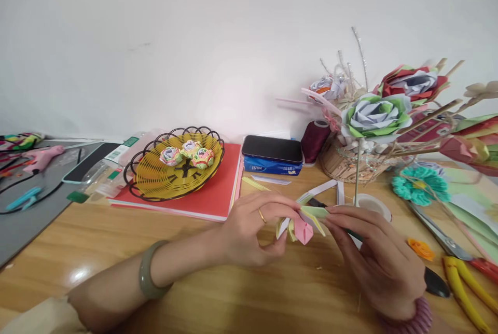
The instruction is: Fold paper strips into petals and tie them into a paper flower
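Left hand pinching the folded paper piece between thumb and fingers at its left side; right hand pinching its pale green edge from the other side; piece sits between the two hands, held up over the counter; looks very light, thin, springy at the folds, not slippery, likely easy to crush or crease; best taken by the outer folded edges, fingertips only, pink part left unpressed; looks pink and pointed at the front, with pale green, yellow and white folds around it; dark-handled tool by right hand, can't tell if gripped; further out, white paper strips behind the hands, scissors to the right, yellow basket with small paper flowers to the left.
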A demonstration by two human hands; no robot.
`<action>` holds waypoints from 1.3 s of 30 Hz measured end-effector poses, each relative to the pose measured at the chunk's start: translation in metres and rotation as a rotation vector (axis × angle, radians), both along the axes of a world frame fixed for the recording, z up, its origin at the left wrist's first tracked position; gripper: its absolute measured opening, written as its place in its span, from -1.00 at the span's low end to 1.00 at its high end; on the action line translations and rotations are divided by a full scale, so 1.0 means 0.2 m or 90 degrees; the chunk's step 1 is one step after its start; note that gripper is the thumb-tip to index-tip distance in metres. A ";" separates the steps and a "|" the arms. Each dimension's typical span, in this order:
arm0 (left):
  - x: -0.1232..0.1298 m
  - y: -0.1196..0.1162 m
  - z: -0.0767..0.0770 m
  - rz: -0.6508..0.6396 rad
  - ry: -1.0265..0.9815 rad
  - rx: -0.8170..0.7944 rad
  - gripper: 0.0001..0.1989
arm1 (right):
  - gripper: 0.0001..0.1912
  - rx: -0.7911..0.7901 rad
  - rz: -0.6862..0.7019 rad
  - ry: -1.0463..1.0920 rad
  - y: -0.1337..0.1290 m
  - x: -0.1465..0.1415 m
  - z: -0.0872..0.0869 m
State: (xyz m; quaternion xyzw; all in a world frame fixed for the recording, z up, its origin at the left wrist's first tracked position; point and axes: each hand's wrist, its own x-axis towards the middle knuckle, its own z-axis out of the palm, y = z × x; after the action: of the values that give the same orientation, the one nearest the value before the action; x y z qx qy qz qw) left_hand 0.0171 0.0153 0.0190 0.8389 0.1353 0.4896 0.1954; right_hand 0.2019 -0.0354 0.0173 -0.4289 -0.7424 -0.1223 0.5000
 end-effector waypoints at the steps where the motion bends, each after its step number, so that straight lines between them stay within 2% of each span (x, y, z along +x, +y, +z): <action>1: 0.00 0.00 0.00 0.004 0.003 0.006 -0.68 | -0.79 0.006 0.002 -0.002 0.00 0.00 0.00; 8: 0.01 0.00 -0.02 0.016 -0.011 0.018 -0.72 | -0.75 0.018 0.063 -0.083 -0.04 0.04 -0.04; 11: 0.01 0.00 -0.03 0.016 -0.027 0.031 -0.74 | -0.75 -0.022 0.105 -0.105 -0.08 0.06 -0.04; 15: 0.00 -0.02 -0.03 0.004 0.001 0.044 -0.76 | -0.66 -0.114 0.126 -0.054 -0.14 0.04 -0.02; 18: 0.00 -0.02 -0.02 0.032 0.001 0.069 -0.75 | -0.63 -0.142 0.127 -0.007 -0.17 0.01 -0.02; 21: 0.00 -0.03 -0.01 0.056 -0.006 0.100 -0.75 | -0.64 -0.151 0.137 0.024 -0.18 -0.01 -0.02; 31: 0.00 -0.02 -0.01 0.033 -0.012 0.183 -0.85 | -0.77 -0.150 0.152 0.027 -0.16 0.00 -0.01; 35: -0.01 -0.01 -0.03 0.024 -0.015 0.228 -0.86 | -0.78 -0.157 0.147 0.022 -0.15 -0.01 -0.02; 39: -0.02 0.01 -0.06 0.018 -0.012 0.307 -0.89 | -0.77 -0.173 0.183 0.014 -0.16 -0.01 -0.03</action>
State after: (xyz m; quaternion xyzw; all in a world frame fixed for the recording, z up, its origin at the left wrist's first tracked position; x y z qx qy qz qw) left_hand 0.0129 0.0170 0.0073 0.8546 0.0240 0.5184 -0.0165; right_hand 0.1995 -0.0678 0.0107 -0.3833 -0.8000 0.0562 0.4581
